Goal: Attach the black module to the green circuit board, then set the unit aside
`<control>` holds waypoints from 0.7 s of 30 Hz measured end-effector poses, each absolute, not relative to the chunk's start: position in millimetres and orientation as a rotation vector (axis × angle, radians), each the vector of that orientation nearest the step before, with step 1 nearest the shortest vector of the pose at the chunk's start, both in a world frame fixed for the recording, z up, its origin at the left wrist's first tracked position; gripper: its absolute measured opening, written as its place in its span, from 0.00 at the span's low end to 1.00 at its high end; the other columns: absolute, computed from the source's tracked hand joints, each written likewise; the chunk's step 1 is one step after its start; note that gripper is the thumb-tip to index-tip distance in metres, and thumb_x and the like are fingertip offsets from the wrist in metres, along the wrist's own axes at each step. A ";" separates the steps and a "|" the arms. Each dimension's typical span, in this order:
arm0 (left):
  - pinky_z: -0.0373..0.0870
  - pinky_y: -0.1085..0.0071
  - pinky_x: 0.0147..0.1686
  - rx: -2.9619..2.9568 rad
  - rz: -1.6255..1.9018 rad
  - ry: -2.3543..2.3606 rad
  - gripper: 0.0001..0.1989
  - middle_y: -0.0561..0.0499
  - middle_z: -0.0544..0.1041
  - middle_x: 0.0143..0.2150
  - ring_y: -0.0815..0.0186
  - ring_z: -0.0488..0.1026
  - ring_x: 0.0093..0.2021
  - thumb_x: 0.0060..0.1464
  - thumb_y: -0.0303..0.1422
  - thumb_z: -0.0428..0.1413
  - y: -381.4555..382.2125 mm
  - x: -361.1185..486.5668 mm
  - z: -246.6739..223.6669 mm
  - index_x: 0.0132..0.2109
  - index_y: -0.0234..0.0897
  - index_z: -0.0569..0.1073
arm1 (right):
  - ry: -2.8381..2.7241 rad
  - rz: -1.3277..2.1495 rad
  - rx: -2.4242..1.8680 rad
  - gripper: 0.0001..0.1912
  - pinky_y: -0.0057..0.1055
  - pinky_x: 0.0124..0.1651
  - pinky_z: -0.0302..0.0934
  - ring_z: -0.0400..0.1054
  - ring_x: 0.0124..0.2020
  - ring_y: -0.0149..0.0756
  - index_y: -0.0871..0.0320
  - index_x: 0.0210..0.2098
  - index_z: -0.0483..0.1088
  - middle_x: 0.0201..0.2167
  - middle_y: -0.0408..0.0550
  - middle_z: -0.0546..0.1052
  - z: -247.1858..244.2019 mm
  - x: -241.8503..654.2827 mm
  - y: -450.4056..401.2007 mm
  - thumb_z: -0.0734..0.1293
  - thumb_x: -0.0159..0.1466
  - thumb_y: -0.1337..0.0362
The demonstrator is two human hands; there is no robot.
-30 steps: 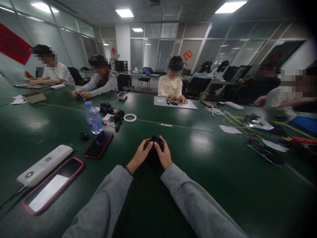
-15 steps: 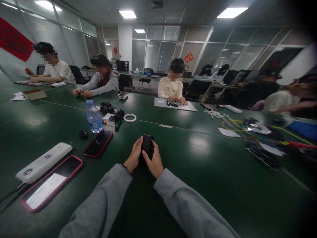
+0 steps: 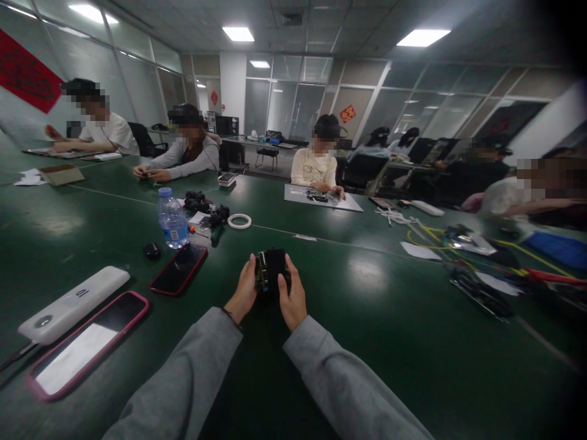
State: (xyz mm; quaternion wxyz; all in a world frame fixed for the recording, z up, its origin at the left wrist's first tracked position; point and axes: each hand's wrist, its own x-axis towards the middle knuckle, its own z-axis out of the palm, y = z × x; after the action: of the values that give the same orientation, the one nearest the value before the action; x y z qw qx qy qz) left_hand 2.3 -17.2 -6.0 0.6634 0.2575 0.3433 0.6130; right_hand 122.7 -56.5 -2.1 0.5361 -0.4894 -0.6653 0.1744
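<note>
A small black device (image 3: 276,266) is held above the green table (image 3: 367,342), in front of me. Its left side shows metal and circuit-like parts. My left hand (image 3: 244,287) grips the device at that left side, thumb near its upper edge. On the other side, my right hand (image 3: 293,292) holds it, with the thumb along the lower right of the black face. Most fingertips are hidden behind the device.
Left of my hands lie a red-edged phone (image 3: 180,269), a pink-cased phone (image 3: 89,345), a white power bank (image 3: 76,304) and a water bottle (image 3: 173,220). Cables (image 3: 431,235) spread at right. People sit across the table.
The device has turned so that its side with circuit-like parts shows. My hands are slightly farther apart, and my left thumb has moved off the black face to the left edge.
</note>
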 end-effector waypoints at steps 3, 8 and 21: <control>0.71 0.67 0.37 0.576 1.390 0.796 0.27 0.45 0.76 0.38 0.64 0.75 0.36 0.48 0.53 0.52 -17.6 2.7 -4.8 0.46 0.35 0.71 | -1.592 0.365 -1.168 0.25 0.40 0.61 0.49 0.54 0.58 0.38 0.54 0.63 0.51 0.58 0.48 0.59 -0.5 127.1 -54.3 0.50 0.69 0.54; 0.71 0.65 0.38 0.555 1.283 0.718 0.30 0.41 0.77 0.39 0.61 0.75 0.39 0.50 0.55 0.48 -16.0 -0.8 -3.9 0.45 0.31 0.73 | -1.510 0.462 -1.165 0.25 0.40 0.63 0.46 0.51 0.60 0.36 0.53 0.61 0.54 0.59 0.45 0.58 -4.2 135.9 -45.8 0.50 0.69 0.52; 0.68 0.62 0.46 0.483 1.136 0.568 0.33 0.38 0.75 0.46 0.56 0.71 0.48 0.52 0.56 0.44 -14.4 -7.1 -1.9 0.45 0.30 0.74 | -1.423 0.692 -1.278 0.35 0.43 0.62 0.47 0.52 0.59 0.43 0.59 0.60 0.55 0.57 0.53 0.59 -28.0 145.6 -26.3 0.58 0.62 0.43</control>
State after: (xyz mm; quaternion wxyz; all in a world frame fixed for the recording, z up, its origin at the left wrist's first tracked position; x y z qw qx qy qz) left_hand -7.1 -14.4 -1.9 0.7779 0.2232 0.2629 0.5254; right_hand 145.6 -26.3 -28.0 0.5260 -0.5344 -0.5950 0.2893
